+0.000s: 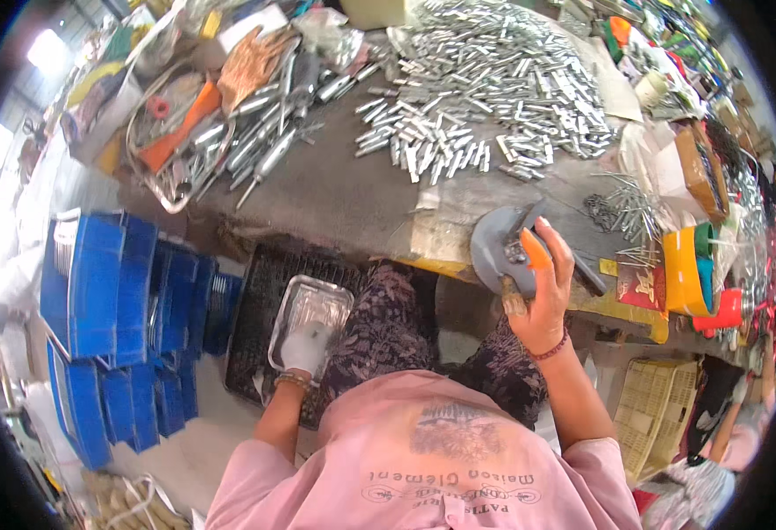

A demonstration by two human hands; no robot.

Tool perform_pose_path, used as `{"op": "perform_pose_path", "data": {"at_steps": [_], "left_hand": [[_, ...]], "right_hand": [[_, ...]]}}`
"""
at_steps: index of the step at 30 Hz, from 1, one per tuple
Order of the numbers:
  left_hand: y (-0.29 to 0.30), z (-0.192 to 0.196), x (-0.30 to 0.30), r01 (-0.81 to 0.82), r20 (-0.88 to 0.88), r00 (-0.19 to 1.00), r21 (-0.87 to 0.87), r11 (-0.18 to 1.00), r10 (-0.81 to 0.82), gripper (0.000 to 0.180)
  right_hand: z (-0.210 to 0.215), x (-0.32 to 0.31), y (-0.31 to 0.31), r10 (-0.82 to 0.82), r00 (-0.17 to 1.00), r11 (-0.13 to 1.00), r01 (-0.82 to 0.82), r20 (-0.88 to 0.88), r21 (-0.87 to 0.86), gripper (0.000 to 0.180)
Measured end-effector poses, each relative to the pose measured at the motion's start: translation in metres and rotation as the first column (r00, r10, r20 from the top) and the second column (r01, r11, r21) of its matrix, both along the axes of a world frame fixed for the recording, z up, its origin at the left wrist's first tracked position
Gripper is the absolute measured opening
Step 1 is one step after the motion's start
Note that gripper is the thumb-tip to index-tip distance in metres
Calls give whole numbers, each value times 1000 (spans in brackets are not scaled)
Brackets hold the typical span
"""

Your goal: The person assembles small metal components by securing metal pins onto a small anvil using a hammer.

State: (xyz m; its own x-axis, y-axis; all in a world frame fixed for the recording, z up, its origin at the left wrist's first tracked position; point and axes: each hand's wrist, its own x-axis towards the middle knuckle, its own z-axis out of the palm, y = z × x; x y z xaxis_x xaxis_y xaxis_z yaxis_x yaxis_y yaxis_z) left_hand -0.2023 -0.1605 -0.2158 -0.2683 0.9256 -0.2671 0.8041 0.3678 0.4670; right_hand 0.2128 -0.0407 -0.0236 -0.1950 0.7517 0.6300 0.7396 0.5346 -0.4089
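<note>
My right hand (543,305) is at the bench's front edge, over a grey round-based bench tool (491,243) with a dark bar. An orange cover sits on one fingertip and a tan wrap on the thumb. The fingers are stretched apart, and no held piece shows between them. Low on the left, my left hand (307,349) wears a pale glove and reaches into a shiny metal tray (292,305). Its fingers blur into the tray, so their grip is unclear. The tray rests in a black plastic crate (245,340) beside my leg.
Many small metal pieces (503,79) cover the far bench. Screwdriver-like tools (273,159) and an orange glove (254,66) lie at left. Thin metal rods (631,208) and a yellow container (684,269) stand right. Blue bins (96,291) stack left; a yellow crate (658,415) and another person (741,433) are right.
</note>
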Motion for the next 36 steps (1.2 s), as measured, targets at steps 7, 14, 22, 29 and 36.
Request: {"op": "perform_pose_path", "data": {"at_steps": [7,14,22,29,36], "left_hand": [[154,202,83,-68,356,876,760,646,-326,22],[273,220,154,430,-309,898,470,771,-312,33],[259,209,135,634,-120,726,497,592,-677,18],[217,226,149,556,-162,778,629,544,-607,16],[173,242,211,665,-47,608,577,475,-793,17]], "right_hand": [[38,25,-26,-41,989,986,16,-145,-165,47],[43,21,-47,39,992,979,-62,-121,-192,44],[48,147,-51,-382,918,911,394,111,-122,34],[42,214,11,-244,757,895,417,607,-161,14],[62,206,35,-144,706,888,401,693,-224,28]]}}
